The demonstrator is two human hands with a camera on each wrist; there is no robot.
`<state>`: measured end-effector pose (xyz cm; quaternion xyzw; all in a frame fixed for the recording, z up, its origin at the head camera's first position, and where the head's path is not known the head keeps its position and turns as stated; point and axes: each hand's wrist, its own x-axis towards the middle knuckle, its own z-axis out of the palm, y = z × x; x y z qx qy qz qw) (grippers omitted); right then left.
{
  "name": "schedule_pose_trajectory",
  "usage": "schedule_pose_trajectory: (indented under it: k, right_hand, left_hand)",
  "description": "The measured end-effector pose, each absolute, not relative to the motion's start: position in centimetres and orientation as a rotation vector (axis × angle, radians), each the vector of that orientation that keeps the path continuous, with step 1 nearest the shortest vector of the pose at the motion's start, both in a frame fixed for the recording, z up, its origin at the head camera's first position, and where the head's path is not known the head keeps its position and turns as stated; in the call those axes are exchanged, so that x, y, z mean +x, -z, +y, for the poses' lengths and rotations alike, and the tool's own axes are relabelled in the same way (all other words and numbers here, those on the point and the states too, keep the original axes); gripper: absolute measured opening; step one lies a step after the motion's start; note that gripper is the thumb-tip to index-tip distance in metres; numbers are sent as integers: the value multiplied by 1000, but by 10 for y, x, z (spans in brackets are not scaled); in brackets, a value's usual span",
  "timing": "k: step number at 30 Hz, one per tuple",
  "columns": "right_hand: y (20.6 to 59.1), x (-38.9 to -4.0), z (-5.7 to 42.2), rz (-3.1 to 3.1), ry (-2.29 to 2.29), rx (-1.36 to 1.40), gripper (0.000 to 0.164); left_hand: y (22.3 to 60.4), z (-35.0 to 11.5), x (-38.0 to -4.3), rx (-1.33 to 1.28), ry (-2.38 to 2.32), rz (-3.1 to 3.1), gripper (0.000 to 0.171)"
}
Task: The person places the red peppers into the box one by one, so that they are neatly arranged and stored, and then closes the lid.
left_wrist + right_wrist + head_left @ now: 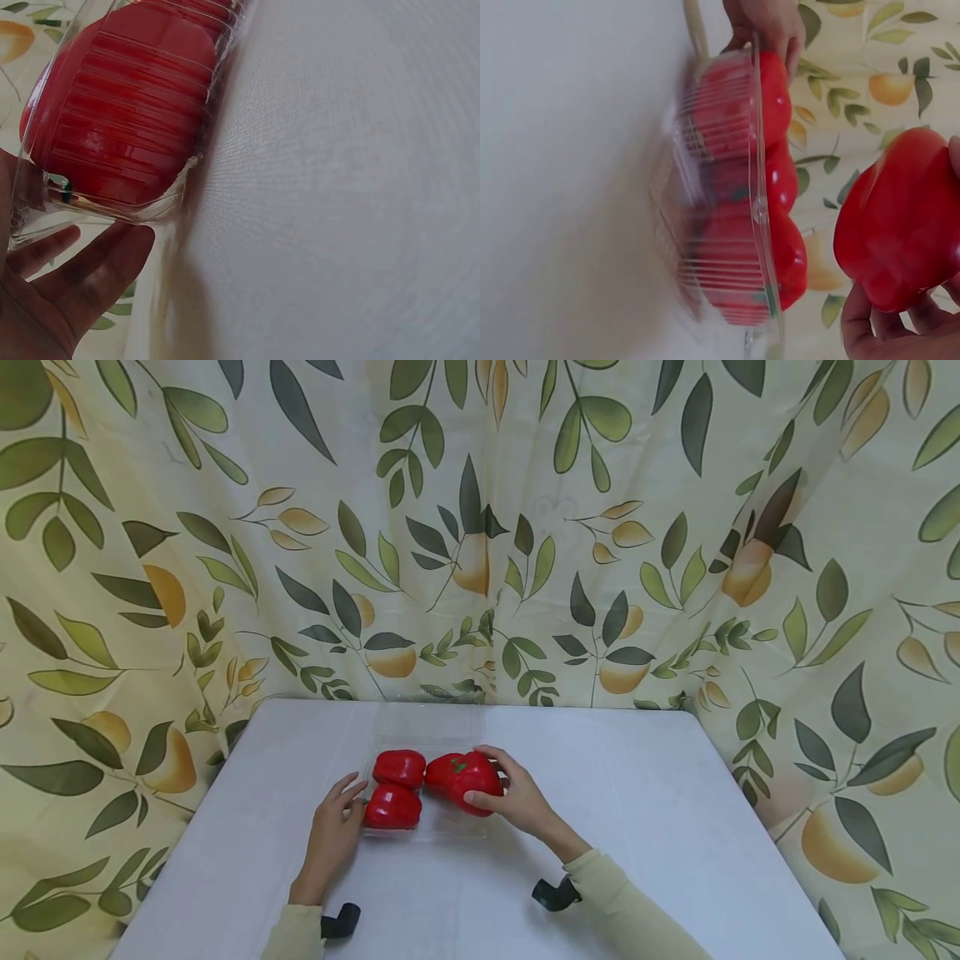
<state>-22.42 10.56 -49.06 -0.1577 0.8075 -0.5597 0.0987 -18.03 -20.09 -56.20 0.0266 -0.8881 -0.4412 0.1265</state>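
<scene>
A clear plastic container lies on the white table with three red bell peppers in it. Two of them, a rear pepper and a front pepper, sit on its left side. The third pepper is farther right and partly hidden. My left hand holds the container's left end, its fingers against the outside wall. Above the right part of the container, my right hand grips another red bell pepper, apart from the peppers inside.
Clear plastic extends behind the peppers to the back edge of the white table. A leaf-and-fruit patterned curtain hangs behind the table. Black wrist mounts show beside both sleeves.
</scene>
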Motion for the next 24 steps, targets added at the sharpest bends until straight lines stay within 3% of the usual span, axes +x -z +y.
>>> schedule_pose_trajectory:
  k: [24]
  right_hand:
    - [508,-216,88,2513,1566,-568,78]
  left_hand:
    - [562,-200,-182,70,1255,-2593,35]
